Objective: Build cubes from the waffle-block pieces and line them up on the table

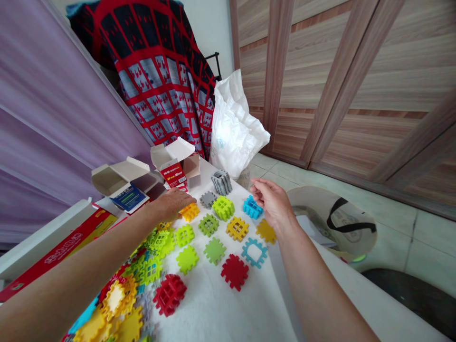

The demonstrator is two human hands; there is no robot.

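Note:
My left hand (174, 202) reaches over the orange window-shaped interlocking pieces (190, 212). Its fingers stretch out at their edge, and I cannot tell whether they touch. My right hand (269, 197) is held beside a blue stack of window pieces (252, 207), fingers curled in with nothing visible in them. Between the hands lie a grey piece (208, 199), a lime stack (223, 208), a green window piece (208, 224) and a yellow window stack (237, 229). Closer to me are a blue frame (254, 252), a red square (234, 272) and a red window stack (169, 294).
A mixed heap of pieces (123, 304) lies under my left forearm. Open cartons (123, 183) and a red box (64, 247) line the table's left side. A grey roll of joined pieces (221, 182) stands at the far end, before a white plastic bag (235, 128).

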